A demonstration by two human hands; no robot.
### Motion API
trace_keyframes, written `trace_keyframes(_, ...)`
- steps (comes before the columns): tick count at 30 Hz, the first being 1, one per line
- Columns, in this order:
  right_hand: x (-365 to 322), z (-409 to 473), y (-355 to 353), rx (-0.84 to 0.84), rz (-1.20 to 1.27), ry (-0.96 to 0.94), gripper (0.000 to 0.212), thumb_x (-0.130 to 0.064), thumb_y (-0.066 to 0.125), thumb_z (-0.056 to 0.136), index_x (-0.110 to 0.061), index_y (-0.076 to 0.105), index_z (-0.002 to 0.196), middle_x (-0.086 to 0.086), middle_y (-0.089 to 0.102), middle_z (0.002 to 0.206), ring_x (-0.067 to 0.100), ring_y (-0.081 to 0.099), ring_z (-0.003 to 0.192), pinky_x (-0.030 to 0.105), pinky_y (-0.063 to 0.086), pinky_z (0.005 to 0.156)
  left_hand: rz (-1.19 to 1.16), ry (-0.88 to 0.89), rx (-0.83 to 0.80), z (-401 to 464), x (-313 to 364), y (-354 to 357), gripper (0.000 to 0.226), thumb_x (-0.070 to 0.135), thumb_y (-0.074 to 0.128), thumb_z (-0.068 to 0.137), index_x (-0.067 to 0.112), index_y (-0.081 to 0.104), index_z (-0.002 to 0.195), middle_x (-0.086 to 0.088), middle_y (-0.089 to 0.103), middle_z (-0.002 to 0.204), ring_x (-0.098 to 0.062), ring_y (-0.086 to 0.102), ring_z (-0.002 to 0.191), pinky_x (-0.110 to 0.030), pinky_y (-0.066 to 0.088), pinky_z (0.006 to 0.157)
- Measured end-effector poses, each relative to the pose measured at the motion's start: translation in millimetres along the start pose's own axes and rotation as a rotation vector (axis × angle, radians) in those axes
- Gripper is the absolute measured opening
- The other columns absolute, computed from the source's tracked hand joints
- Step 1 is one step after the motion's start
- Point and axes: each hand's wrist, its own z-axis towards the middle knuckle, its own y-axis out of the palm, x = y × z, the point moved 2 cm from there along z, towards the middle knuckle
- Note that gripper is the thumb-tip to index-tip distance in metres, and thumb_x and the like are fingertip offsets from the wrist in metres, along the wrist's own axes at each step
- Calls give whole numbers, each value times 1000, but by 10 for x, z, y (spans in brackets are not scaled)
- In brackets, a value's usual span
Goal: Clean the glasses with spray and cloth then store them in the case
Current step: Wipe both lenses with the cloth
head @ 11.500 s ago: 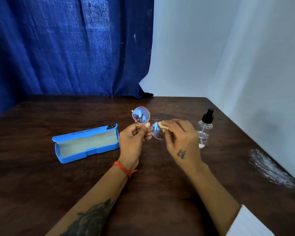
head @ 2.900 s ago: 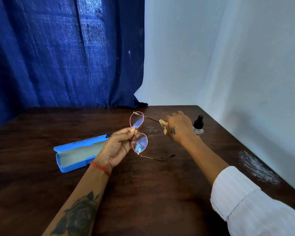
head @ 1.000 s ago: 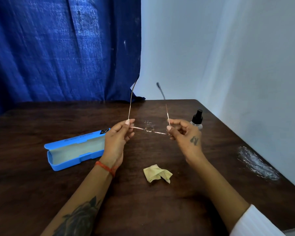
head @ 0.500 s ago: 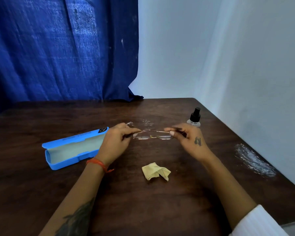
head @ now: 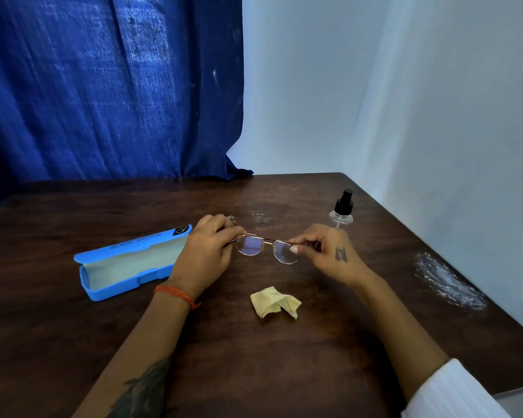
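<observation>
Folded now, the glasses (head: 266,247) have both temples closed; 1 second ago they stood up. Cloth (head: 275,301) lies nearest on the desk (head: 284,357). Left hand (head: 206,254) and right hand (head: 326,251) pinch the frame ends above the desk, ready for the open case (head: 130,263) at left.

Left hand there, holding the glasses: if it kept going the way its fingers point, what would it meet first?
Probably the right hand: the left hand points rightward along the gold-rimmed round glasses held between them.
</observation>
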Motion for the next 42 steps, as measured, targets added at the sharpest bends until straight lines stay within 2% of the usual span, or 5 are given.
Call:
trace_keyframes(14, 9, -34, 128, 381, -394, -319, 27, -17, 49, 83, -7, 74, 81, 8, 62, 71, 26, 58, 60, 31, 50, 49, -292, -154, -169, -30, -3, 141, 24, 16, 76, 71, 14, 72, 95, 2, 57, 82, -1, 52, 62, -5, 36, 59)
trace_keyframes(20, 47, -51, 179, 299, -511, -330, 5, -5, 75, 73, -9, 73, 76, 5, 63, 71, 21, 59, 59, 27, 50, 47, -68, -83, -114, -70, 13, 165, 25, 14, 77, 69, 13, 71, 93, -3, 64, 87, -19, 55, 83, -23, 39, 72)
trace_keyframes(26, 64, -76, 222, 275, -655, -328, 30, -19, 53, 86, -8, 71, 65, 4, 61, 65, 21, 57, 54, 24, 44, 40, 27, 1, -161, -140, 59, 210, 26, 11, 75, 71, 10, 71, 96, -9, 63, 87, -26, 59, 79, -28, 48, 70)
trace_keyframes(31, 2, -142, 234, 208, -751, -313, 13, -9, 81, 65, -9, 70, 59, 3, 59, 60, 21, 56, 52, 23, 39, 38, 70, 48, -169, -169, 166, 208, 16, 12, 65, 81, 5, 69, 95, -13, 58, 93, -18, 54, 72, -21, 43, 65)
trace_keyframes(42, -93, -187, 306, 47, -821, -202, 18, -3, 78, 40, -11, 63, 49, 3, 57, 49, 23, 55, 47, 20, 38, 37, 42, 0, -185, -338, 216, 136, 26, 14, 64, 82, 8, 65, 108, -11, 60, 103, -22, 62, 78, -33, 56, 65)
